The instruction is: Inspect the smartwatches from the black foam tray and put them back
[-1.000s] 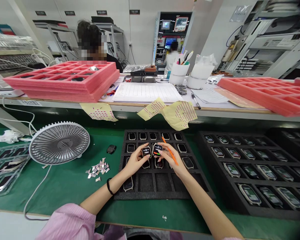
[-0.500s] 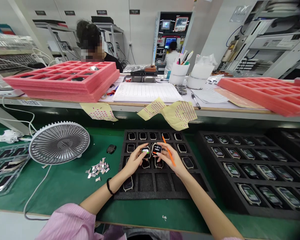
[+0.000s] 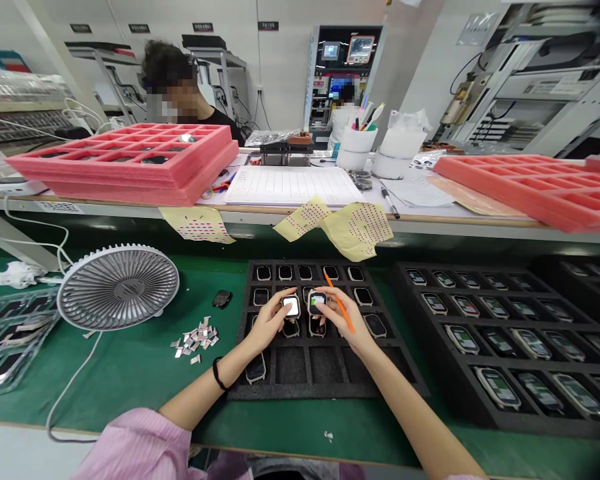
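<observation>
My left hand (image 3: 271, 320) holds a watch (image 3: 291, 307) whose screen glows white, its thumb on the screen edge. In my right hand (image 3: 344, 315) is a second watch (image 3: 317, 303) with a green and white patch on its dark screen; an orange stick (image 3: 341, 304) also lies between that hand's fingers. Both watches are side by side, slightly apart, above a black foam tray (image 3: 300, 391). Watches sit in the tray's upper compartments, and one (image 3: 255, 368) rests at its lower left. Some compartments are hidden under my hands.
A grey fan (image 3: 125, 287), a dark watch part (image 3: 222, 298) and small silvery pieces (image 3: 195, 339) lie left. Another watch-filled black tray (image 3: 480, 399) stands right. Pink foam trays (image 3: 180, 175) rest on the raised shelf (image 3: 260, 213). A person (image 3: 180, 83) sits beyond it.
The left watch's screen has turned from a small picture to white. The right watch has shifted slightly right and now shows a green and white patch instead of text. A person's head beyond has lowered.
</observation>
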`<action>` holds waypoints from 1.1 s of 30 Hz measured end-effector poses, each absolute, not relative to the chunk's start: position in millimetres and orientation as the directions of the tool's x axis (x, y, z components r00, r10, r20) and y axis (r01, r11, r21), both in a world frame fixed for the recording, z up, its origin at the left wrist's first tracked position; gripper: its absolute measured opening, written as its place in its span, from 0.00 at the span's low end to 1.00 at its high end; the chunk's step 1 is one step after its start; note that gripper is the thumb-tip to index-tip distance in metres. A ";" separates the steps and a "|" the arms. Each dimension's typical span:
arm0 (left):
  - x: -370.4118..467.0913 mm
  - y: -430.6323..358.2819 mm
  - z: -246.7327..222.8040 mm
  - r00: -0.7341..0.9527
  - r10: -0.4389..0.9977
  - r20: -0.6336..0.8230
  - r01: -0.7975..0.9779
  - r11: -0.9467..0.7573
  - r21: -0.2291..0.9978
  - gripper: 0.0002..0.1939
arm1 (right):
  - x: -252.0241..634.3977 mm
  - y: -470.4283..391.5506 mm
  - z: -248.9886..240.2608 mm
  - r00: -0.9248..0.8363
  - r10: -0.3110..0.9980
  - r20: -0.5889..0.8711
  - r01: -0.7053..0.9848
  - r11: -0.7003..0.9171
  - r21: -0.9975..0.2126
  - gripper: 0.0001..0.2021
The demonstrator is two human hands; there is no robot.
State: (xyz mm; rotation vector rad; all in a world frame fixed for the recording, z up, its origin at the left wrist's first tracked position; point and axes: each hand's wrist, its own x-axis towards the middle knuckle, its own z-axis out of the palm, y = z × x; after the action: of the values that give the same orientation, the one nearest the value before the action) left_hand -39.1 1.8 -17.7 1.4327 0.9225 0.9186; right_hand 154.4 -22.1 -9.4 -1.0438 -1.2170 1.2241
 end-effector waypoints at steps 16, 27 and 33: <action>-36.5 3.0 -22.5 0.383 0.920 0.077 0.019 -0.091 0.996 0.24 | 154.6 -22.2 -11.1 -0.079 0.990 0.115 -0.055 0.111 -0.992 0.18; -37.2 2.1 -15.4 0.389 0.920 0.051 0.064 -0.083 0.994 0.22 | 153.6 -25.9 -5.1 0.029 0.999 0.021 -0.081 0.023 -0.996 0.14; -39.1 3.8 -21.5 0.382 0.923 0.038 0.092 -0.079 0.993 0.25 | 152.7 -26.0 -3.1 0.040 0.999 0.014 -0.088 0.018 -0.996 0.15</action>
State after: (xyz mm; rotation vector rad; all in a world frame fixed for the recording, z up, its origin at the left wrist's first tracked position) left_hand -39.1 3.8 -21.5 1.4891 0.9592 0.9048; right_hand 152.7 -26.0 -3.1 -1.1511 -1.1230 1.2086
